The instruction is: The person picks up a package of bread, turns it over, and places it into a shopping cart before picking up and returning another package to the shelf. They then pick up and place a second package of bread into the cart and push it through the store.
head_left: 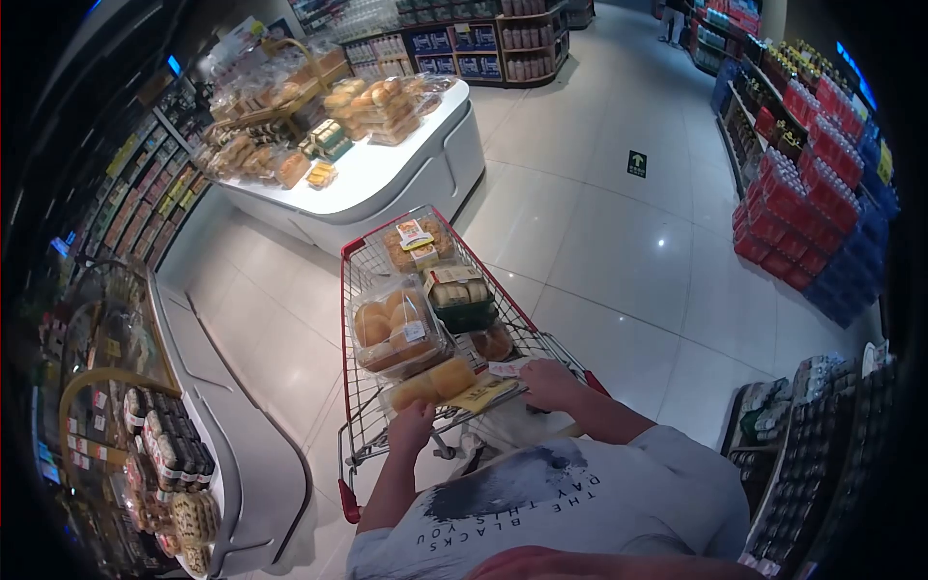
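Observation:
My left hand [414, 421] is closed at the near left of the shopping cart [353, 387], gripping the end of a bread package [435, 380] with a yellow label [486, 393]. My right hand [551, 385] is closed at the label side of that package, beside a small white tag [505, 368]. Behind it in the cart lie a clear box of round buns [391, 324], a green-based pack of rolls [457, 290], a round bun [493, 341] and, at the far end, a clear box of browned pastry [416, 242].
A white counter [387, 179] with packed bread stands ahead on the left. Another bakery counter [232, 464] curves along the near left. Red bottle packs [797, 217] are stacked at right, bottle shelves [822, 435] nearer. A person [672, 19] stands far down the aisle.

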`<state>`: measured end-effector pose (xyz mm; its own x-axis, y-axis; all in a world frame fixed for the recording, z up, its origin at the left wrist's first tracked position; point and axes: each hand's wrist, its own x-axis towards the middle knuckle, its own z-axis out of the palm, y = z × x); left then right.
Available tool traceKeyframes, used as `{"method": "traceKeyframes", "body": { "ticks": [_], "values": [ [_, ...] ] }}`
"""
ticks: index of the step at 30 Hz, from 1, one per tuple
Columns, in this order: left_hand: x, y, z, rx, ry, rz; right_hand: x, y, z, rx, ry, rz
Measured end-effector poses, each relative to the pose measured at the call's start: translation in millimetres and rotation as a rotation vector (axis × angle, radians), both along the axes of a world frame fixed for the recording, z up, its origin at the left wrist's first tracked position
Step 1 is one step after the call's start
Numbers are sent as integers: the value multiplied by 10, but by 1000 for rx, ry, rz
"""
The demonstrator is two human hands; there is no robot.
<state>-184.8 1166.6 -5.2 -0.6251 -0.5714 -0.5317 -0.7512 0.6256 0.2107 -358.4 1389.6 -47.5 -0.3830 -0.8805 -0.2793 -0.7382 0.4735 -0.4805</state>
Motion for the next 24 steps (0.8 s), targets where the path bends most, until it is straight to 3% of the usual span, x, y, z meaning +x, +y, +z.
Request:
{"method": "traceKeyframes", "body": {
  "ticks": [11,19,24],
  "values": [
    [-683,265,-173,22,2,-143,-348,476,-29,76,4,-134],
    [-1549,-252,-186,134,-20,-316,-766,131,-149,125,92,-229],
    [-2195,-665,-365,129,28,-435,-1331,-210,-294,160,9,-330]
  ]
}}
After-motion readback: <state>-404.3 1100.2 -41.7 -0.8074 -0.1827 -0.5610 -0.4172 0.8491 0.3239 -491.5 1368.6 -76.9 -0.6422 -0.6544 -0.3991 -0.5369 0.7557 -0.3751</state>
